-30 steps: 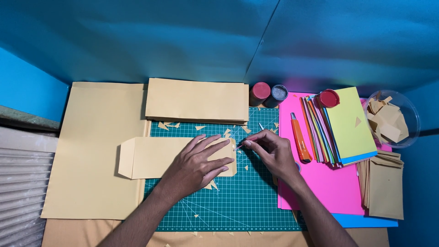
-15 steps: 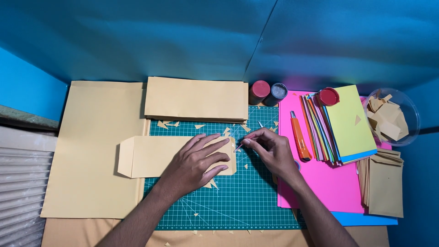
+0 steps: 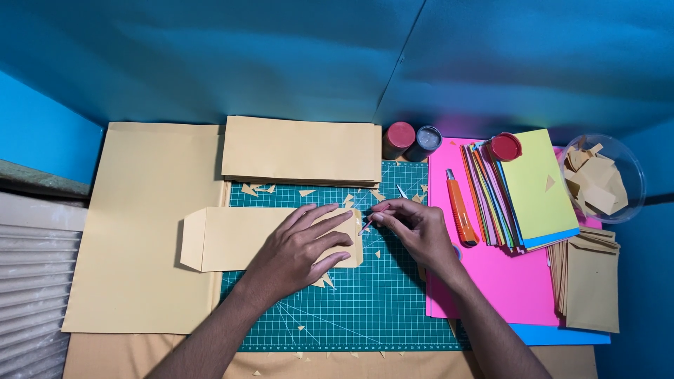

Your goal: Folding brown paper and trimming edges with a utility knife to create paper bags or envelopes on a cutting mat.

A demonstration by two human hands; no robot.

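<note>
My left hand (image 3: 302, 245) lies flat, fingers spread, on the right part of a tan paper envelope blank (image 3: 225, 238). The blank lies across the left edge of a green cutting mat (image 3: 365, 309). My right hand (image 3: 414, 228) pinches a thin stick-like tool (image 3: 365, 226). The tool's lower tip touches the blank's right edge, just beyond my left fingertips. Small tan paper scraps (image 3: 347, 200) are scattered on the mat around both hands.
A stack of tan sheets (image 3: 302, 151) lies behind the mat and a large tan sheet (image 3: 147, 231) to its left. To the right are two small jars (image 3: 411, 140), an orange utility knife (image 3: 460, 217), pink paper (image 3: 491, 281), coloured sheets (image 3: 533, 186), a clear bowl of scraps (image 3: 604, 179) and stacked tan envelopes (image 3: 590, 284).
My right hand and the tool tip have shifted slightly down along the blank's right edge. My left hand stays pressed in place.
</note>
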